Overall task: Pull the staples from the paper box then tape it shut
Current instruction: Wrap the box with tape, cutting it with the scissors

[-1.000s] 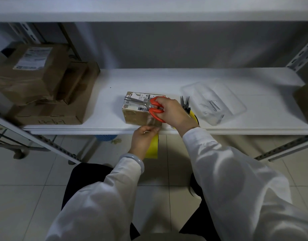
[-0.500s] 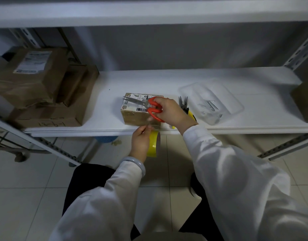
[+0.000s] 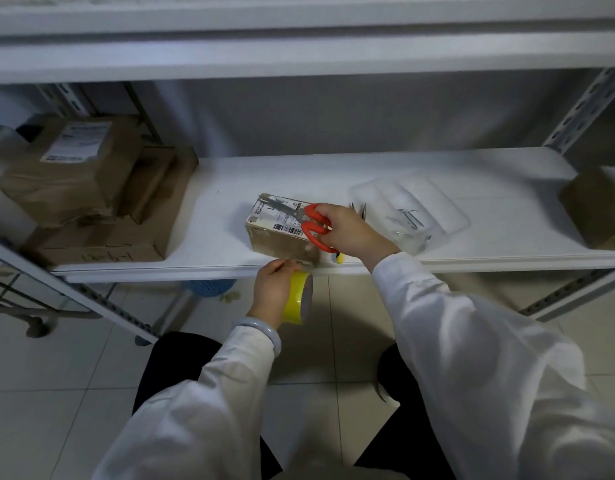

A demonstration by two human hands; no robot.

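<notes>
Scissors (image 3: 313, 226) with two red handle loops are lying across the top of one small paper box (image 3: 278, 237), blades pointing left over its printed label. The right hand (image 3: 351, 233) is gripping them, fingers curled through and round the loops. The box is sitting at the front edge of the white shelf (image 3: 223, 192), near its middle. The left hand (image 3: 272, 289) is hanging just below that edge, fingers wrapped round one yellow tape roll (image 3: 297, 299), fingertips reaching up to the box's lower front corner. Whether they are pinching a free end of tape there is too blurred to tell. One pale bracelet (image 3: 262, 328) is circling the left wrist.

Just behind the right hand, two dark metal tips of pliers (image 3: 358, 209) are poking up. One clear plastic tray (image 3: 434, 199) is resting to the right, holding a few thin metal pieces (image 3: 408, 218), too small to count surely. Three brown cartons (image 3: 74, 174) are standing stacked at the shelf's left end, and one more carton (image 3: 590, 209) is sitting at the far right. One blue basket (image 3: 209, 287) is showing beneath the shelf.
</notes>
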